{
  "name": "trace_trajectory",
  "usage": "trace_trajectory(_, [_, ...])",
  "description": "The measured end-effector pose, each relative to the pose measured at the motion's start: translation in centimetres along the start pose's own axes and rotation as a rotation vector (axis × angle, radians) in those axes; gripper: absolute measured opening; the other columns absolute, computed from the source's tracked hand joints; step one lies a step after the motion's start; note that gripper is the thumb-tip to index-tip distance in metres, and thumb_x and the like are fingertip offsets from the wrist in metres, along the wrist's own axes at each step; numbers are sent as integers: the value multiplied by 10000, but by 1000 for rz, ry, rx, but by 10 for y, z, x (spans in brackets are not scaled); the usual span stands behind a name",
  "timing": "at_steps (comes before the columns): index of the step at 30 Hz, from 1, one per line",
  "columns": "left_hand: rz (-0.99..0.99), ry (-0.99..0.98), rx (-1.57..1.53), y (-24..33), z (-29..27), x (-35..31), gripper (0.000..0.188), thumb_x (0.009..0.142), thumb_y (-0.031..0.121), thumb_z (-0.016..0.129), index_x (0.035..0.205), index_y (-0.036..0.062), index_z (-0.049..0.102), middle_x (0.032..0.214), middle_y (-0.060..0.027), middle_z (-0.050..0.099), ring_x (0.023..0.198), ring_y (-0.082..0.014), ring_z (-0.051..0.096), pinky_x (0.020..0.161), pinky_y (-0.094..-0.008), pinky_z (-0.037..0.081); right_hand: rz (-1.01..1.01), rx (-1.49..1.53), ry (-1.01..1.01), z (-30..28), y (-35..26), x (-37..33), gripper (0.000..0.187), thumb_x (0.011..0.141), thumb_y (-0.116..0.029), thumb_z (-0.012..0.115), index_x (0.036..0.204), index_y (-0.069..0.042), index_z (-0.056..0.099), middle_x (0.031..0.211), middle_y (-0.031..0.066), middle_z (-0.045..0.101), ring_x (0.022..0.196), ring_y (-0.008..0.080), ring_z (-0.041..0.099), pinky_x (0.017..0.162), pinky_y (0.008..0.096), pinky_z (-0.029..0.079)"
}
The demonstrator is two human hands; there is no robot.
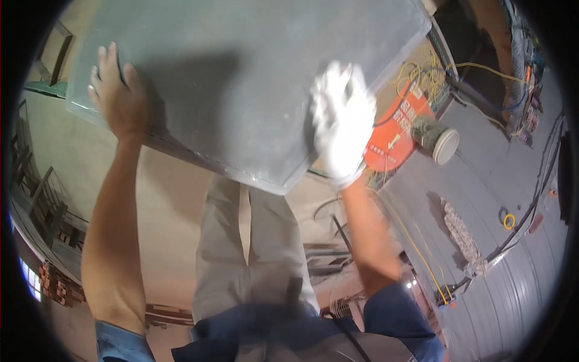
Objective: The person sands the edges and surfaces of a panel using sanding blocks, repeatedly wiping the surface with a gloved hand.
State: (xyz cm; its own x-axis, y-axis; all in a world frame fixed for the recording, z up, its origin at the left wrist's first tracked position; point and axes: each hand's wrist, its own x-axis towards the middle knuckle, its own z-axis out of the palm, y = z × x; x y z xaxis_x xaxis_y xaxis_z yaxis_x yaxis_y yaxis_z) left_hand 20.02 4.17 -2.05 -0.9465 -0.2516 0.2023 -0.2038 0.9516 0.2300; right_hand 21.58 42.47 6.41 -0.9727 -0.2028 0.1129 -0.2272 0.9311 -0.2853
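A large grey flat panel [241,120] with a pale, shiny edge fills the upper middle of the head view, one corner pointing toward me. My left hand [120,99] is bare and lies on the panel's left part, fingers stretched out and thumb apart. On the right side of the panel is my right hand [344,117], in a white glove. Motion blur smears its fingers, so I cannot make out whether anything is in them. A dark shadow falls across the panel between the two hands.
Right of the panel lie an orange-red printed sheet [392,136], a stained round bucket [435,140] on its side and tangled yellow cord [422,69]. A rough greyish strip [461,235] and a yellow ring [509,221] rest on grey ribbed sheeting [512,289]. Wooden pieces [45,211] stand at left.
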Motion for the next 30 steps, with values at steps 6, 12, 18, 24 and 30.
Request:
trace_trajectory(6, [78,41,-15,2,5,0,538,1120,364,401,1626,188,447,1695,-90,419,1541,-401,360,1280,-559,185,131,-82,73,9,-15,-26,413,949,-193,706,1332,-54,636,1178,241,634,933,407,632,795,483,539])
trace_trajectory(12, [50,25,-17,-8,-9,7,534,1094,325,454,1612,197,472,1684,-87,438,1538,-407,370,1281,-570,203,152,77,118,13,-30,-37,427,913,-178,774,1311,-62,671,1065,220,657,863,378,667,738,444,565])
trace_trajectory(18, [21,21,48,7,0,0,534,1110,348,456,1624,205,449,1709,-69,398,1556,-395,350,1291,-566,199,401,-152,207,12,6,18,630,926,-268,742,1493,-70,552,1388,220,590,1150,405,595,995,514,495])
trace_trajectory(24, [17,54,104,5,-4,2,555,1126,419,403,1631,193,433,1715,-56,382,1558,-391,339,1289,-563,209,452,96,142,27,-119,-143,549,922,-174,736,1440,-55,602,1437,241,601,1279,453,582,1079,483,487])
trace_trajectory(30, [71,3,85,10,5,-2,591,1112,450,424,1632,169,423,1725,-81,358,1561,-398,332,1294,-586,181,498,65,64,0,-66,-78,556,850,-85,745,1388,-32,614,1318,220,638,1142,433,626,982,443,536])
